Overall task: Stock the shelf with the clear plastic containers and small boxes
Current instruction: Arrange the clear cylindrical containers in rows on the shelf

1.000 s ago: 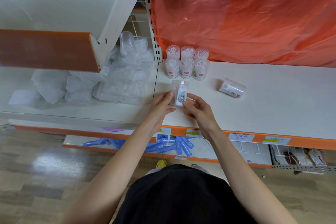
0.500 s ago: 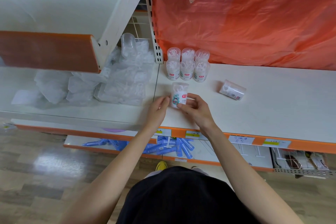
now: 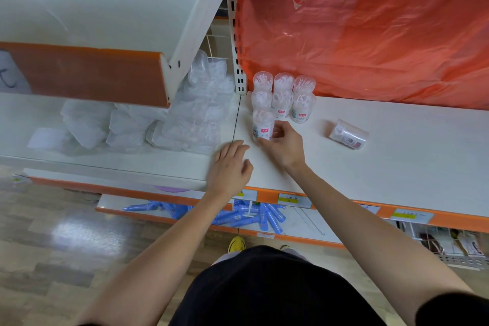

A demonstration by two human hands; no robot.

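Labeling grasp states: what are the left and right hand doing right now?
Left hand: open, holding nothing.
Right hand: gripping the upright clear container.

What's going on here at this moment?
A person is stocking a white shelf. The right hand grips an upright container right in front of the left end of a cluster of standing ones. The left hand hovers open over the shelf, holding nothing. A stray container lies on its side to the right, apart from the rest.
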